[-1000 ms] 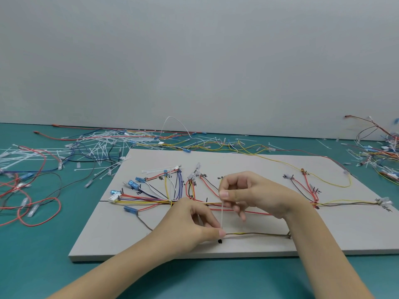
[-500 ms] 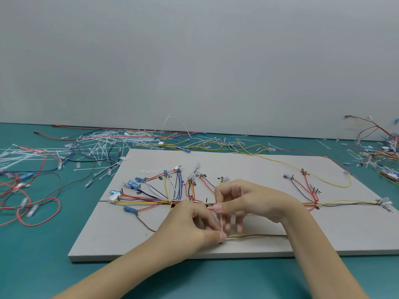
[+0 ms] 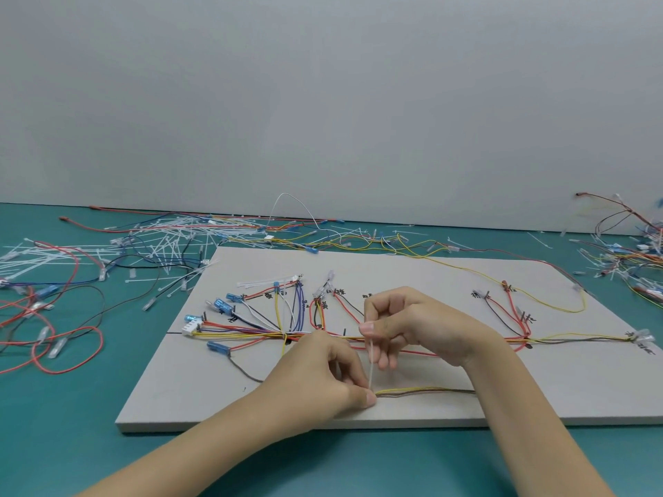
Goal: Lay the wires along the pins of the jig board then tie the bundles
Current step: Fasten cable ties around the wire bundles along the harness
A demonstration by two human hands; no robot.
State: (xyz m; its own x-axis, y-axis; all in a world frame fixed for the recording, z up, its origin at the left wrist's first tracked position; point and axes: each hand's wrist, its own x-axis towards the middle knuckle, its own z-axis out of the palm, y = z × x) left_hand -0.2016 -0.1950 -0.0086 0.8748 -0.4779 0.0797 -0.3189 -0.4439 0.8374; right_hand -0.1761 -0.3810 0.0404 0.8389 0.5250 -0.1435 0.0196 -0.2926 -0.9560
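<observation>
Tying is the step in hand: the left hand [image 3: 323,374] pinches the yellow-and-brown wire pair [image 3: 423,391] where a white cable tie [image 3: 371,360] wraps it, likely steadying the bundle. At one o'clock from it, the right hand [image 3: 412,328] pinches the tie's tail upward, seemingly to cinch it. Both sit at the six o'clock edge of the jig board [image 3: 538,407], which rests on the counter [image 3: 71,425].
</observation>
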